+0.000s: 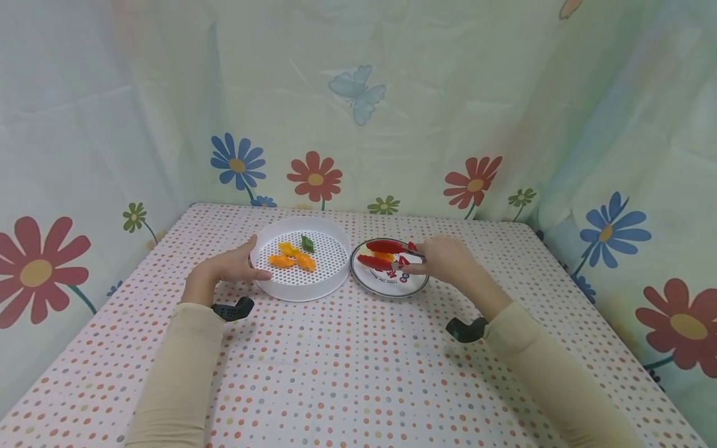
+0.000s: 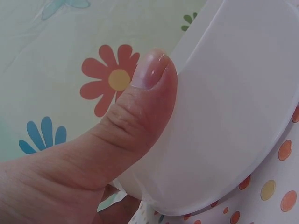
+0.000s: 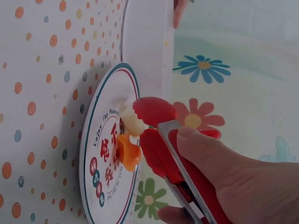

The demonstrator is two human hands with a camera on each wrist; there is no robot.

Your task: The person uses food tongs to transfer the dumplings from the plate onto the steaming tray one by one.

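Observation:
My left hand (image 1: pixel 226 264) holds the left side of a round white sieve (image 1: pixel 299 291); its thumb rests on the outer wall. Inside, on the perforated base, lie a few yellow-orange pieces (image 1: pixel 282 261) and a small green piece (image 1: pixel 307 244). With my right hand (image 1: pixel 445 258) I grip red-tipped tongs (image 1: pixel 376 262) over a white plate (image 1: pixel 392 290). The tong tips stand apart. In the right wrist view they are close to an orange piece (image 3: pixel 129 153) and a pale cream piece (image 3: pixel 132 122) on the plate. The fingers under the tongs are partly hidden.
Plate and sieve stand side by side on a dotted tablecloth (image 1: pixel 336 373). Behind them and along both sides hangs a flowered curtain (image 1: pixel 414 143). Each wrist carries a black camera mount (image 1: pixel 466 330).

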